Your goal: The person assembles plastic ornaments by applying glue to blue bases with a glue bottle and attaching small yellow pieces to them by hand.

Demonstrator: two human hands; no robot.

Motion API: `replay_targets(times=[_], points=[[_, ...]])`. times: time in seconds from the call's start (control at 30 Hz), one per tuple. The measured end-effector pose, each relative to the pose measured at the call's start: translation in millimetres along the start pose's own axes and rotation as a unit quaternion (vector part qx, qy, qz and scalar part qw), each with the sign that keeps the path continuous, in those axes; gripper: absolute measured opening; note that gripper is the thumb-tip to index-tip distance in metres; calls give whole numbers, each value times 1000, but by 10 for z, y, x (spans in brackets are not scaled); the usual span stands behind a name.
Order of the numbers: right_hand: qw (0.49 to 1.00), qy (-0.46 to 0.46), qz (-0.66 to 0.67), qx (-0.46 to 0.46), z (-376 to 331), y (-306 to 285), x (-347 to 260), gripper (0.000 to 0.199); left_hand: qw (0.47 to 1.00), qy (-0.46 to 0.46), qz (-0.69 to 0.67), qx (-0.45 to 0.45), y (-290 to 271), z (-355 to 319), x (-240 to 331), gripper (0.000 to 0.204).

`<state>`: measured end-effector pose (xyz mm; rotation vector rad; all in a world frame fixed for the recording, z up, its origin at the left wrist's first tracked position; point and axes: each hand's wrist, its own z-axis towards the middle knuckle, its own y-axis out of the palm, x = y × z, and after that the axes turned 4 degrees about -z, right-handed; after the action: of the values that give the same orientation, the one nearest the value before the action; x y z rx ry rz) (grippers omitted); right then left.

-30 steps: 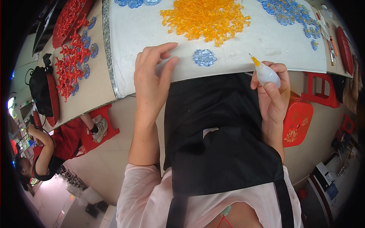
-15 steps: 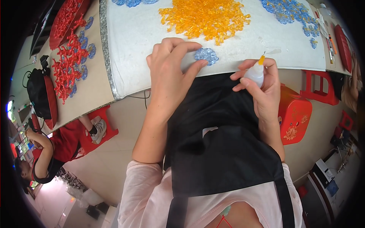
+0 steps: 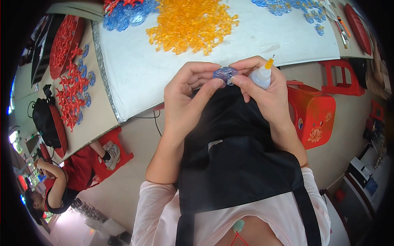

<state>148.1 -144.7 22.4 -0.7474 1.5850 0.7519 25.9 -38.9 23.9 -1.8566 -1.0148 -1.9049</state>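
A clear blue plastic piece [image 3: 225, 75] with a scalloped outline is held up just off the table's front edge. My left hand [image 3: 189, 92] pinches its left side between thumb and fingers. On its right side, the thumb and forefinger of my right hand [image 3: 269, 92] also grip it. A white squeeze bottle [image 3: 260, 78] with a yellow tip and a thin metal needle rests in my right hand, needle pointing up and away. Beyond my hands lies a heap of amber plastic pieces [image 3: 191, 26] on the white table covering [image 3: 135, 78].
Blue pieces [image 3: 129, 16] lie at the far left, blue-and-amber ones [image 3: 293, 8] at the far right. Red pieces [image 3: 69, 94] cover the side table. Red stools [image 3: 314, 115] stand at the right. A person [image 3: 57, 184] sits at the left.
My left hand has lifted the blue piece off the table toward me. My right hand has moved left and now grips it too, still holding the bottle. The view has shifted a little.
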Motion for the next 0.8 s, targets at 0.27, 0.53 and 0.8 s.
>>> replay_targets(times=[0.27,0.53,0.8], points=[[999,-22,15,21,-14,-118,16,17,996,36,-63,47,-127,42,23,27],[999,-15,38,10,-32,-108,12,17,940,165,293,-61,44,28,-9,49],[997,-27,64,17,-19,-86,41,17,870,271,411,7,-1,36,-76,45]])
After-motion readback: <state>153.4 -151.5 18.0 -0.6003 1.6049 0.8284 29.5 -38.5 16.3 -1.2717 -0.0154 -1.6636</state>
